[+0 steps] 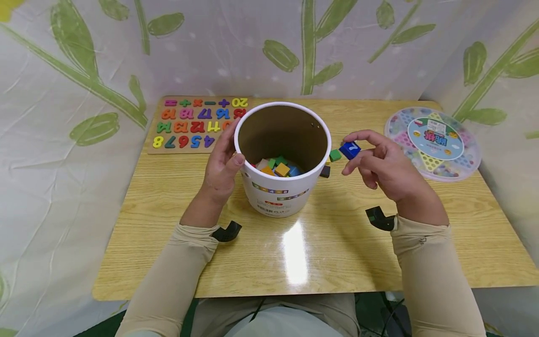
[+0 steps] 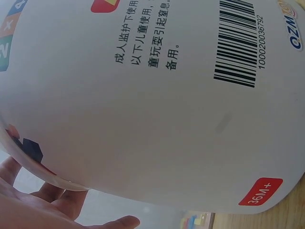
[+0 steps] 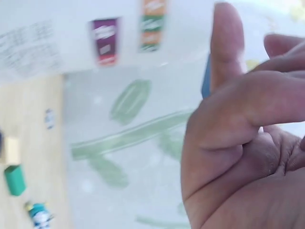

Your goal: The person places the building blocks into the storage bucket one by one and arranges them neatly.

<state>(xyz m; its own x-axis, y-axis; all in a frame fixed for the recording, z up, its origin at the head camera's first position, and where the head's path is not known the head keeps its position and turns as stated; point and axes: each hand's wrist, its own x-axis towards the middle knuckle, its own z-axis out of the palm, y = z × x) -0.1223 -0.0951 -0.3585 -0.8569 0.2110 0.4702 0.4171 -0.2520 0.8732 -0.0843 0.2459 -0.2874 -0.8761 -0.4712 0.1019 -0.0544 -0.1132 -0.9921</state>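
A white bucket [image 1: 275, 194] stands on the table with several coloured blocks [image 1: 282, 169] inside. My left hand [image 1: 221, 166] holds its left side, with the thumb by the rim and fingers along the outer wall. The left wrist view shows the bucket's printed wall [image 2: 157, 129] and the fingers [image 2: 71, 202] at its rim. To the right of the bucket, my right hand [image 1: 385, 166] pinches a blue block [image 1: 350, 150] marked with a white figure, apart from the bucket. In the right wrist view, fingers mostly hide that blue block [image 3: 206, 78].
A green block [image 1: 335, 155] and a dark block [image 1: 324, 172] lie right of the bucket, with a yellow one partly hidden. A number puzzle board [image 1: 189, 124] lies at the back left. A round game box [image 1: 433, 142] lies at the right.
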